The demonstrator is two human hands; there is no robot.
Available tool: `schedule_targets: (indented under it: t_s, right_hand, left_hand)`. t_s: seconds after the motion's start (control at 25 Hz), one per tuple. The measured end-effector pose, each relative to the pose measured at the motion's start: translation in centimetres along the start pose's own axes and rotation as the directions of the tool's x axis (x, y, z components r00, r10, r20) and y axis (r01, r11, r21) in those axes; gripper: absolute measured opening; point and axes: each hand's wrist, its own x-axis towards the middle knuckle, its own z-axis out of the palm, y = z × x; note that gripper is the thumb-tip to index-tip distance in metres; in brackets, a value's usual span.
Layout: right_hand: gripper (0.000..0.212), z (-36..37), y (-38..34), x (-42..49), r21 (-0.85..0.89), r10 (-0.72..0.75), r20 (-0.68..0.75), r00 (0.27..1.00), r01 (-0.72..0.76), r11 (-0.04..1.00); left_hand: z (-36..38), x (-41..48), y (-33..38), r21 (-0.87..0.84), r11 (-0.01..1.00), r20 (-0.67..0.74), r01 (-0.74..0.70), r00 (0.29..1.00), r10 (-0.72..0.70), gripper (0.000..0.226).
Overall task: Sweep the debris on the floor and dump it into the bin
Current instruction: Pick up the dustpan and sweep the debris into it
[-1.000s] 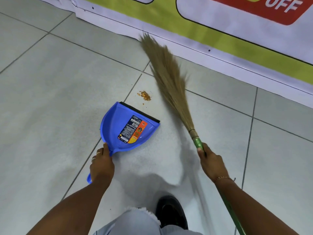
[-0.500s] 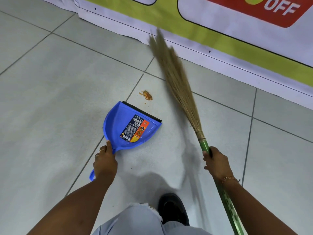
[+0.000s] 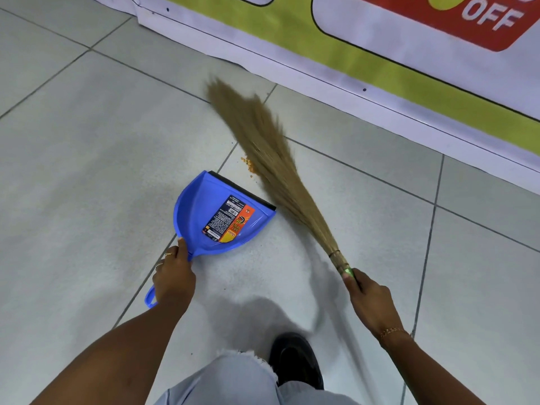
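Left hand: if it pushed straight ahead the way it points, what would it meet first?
The left hand already grips the dustpan; beyond the pan's lip, the debris probably comes first, then the broom.

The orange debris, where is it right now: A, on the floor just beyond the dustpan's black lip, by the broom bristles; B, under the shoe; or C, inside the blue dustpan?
A: the orange debris lies on the tile past the dustpan lip, at the broom bristles.
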Motion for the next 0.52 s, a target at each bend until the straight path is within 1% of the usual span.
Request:
schedule_targets:
  t_s: [0.08, 0.16, 0.32, 0.44, 0.52]
  right_hand:
    - [0.032, -0.7, 0.2, -0.4, 0.052, -0.001, -0.066, 0.998, 0.004, 0.999]
    - [0.041, -1.0, 0.0, 0.1, 0.050, 0.000, -0.077, 0.997, 0.004, 0.999]
    - [0.044, -0.7, -0.7, 1.4, -0.024, 0.020, 0.030, 0.999, -0.019, 1.000]
    - [0.044, -0.5, -1.0, 0.9, -0.119, -0.009, 0.109, 0.994, 0.022, 0.993]
    - [0.044, -0.3, -1.0, 0.3, -0.144, -0.029, 0.138, 0.990, 0.049, 0.988]
  left_hand:
    - [-0.1, 0.3, -0.3, 0.004, 1.000, -0.020, -0.006, 1.000, 0.006, 0.064]
    - [-0.4, 0.7, -0.5, 0.006, 1.000, -0.018, 0.008, 1.000, -0.008, 0.064]
    - [-1.2, 1.5, -0.2, 0.024, 1.000, -0.002, 0.007, 1.000, -0.007, 0.064]
    - [-2.0, 2.3, -0.1, 0.048, 0.999, 0.011, -0.004, 1.000, 0.004, 0.063]
    - [-2.5, 2.7, 0.1, 0.057, 0.998, 0.032, -0.004, 0.999, 0.002, 0.062]
